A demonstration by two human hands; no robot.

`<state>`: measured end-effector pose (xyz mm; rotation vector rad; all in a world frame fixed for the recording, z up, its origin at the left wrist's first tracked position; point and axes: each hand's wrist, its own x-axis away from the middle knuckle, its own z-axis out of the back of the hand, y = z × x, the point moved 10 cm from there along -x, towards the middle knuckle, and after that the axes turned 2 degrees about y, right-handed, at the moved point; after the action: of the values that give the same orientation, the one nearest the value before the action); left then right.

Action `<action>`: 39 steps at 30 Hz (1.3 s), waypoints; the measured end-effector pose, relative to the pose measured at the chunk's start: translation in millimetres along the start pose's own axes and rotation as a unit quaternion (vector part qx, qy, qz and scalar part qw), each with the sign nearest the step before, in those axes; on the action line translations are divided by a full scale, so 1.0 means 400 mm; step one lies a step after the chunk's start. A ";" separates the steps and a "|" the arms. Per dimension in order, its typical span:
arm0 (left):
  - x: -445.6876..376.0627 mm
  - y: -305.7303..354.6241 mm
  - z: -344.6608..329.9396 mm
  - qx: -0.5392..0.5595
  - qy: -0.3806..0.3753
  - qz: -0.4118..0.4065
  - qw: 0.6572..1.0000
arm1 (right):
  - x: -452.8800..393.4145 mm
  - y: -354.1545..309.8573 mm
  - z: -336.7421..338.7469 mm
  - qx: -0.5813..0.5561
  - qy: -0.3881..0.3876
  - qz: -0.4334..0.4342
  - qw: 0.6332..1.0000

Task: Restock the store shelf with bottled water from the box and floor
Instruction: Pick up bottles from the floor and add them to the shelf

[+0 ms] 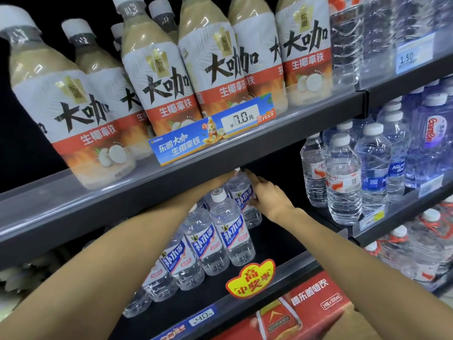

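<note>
Several clear bottles with blue-and-white labels (230, 231) stand in rows on the dark middle shelf (277, 244). Both my arms reach in under the shelf above. My right hand (267, 195) touches the right side of the rearmost bottle (241, 190) with straight fingers. My left hand (220, 180) is at that bottle's left side near its top; its fingers are mostly hidden behind the shelf edge and the bottle. The shelf surface to the right of the rows is bare.
The upper shelf (245, 153) holds tall latte bottles (159, 77) and overhangs my hands. Other water bottles (343, 177) fill the shelves at right. A red carton (306, 307) sits below the shelf front, behind a yellow-red tag (250, 278).
</note>
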<state>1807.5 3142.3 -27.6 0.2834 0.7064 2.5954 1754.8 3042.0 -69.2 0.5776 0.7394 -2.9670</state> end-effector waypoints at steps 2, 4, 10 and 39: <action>0.028 -0.002 0.020 0.038 0.031 0.022 0.999 | 0.023 0.008 0.003 0.005 -0.014 -0.006 1.000; 0.075 0.022 0.061 0.038 0.093 -0.008 0.995 | 0.051 0.009 0.017 0.008 -0.017 -0.002 1.000; 0.245 0.075 0.094 -0.048 0.117 -0.068 0.990 | 0.143 -0.040 0.089 0.045 -0.008 0.018 0.999; 1.446 -0.584 0.317 -0.329 0.212 0.144 0.909 | 0.665 -1.264 -0.152 0.115 -0.043 0.407 0.905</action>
<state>1416.4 3643.5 5.1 -0.4296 -0.1375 3.0244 1469.2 3534.0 11.3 0.5721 0.0732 -2.2666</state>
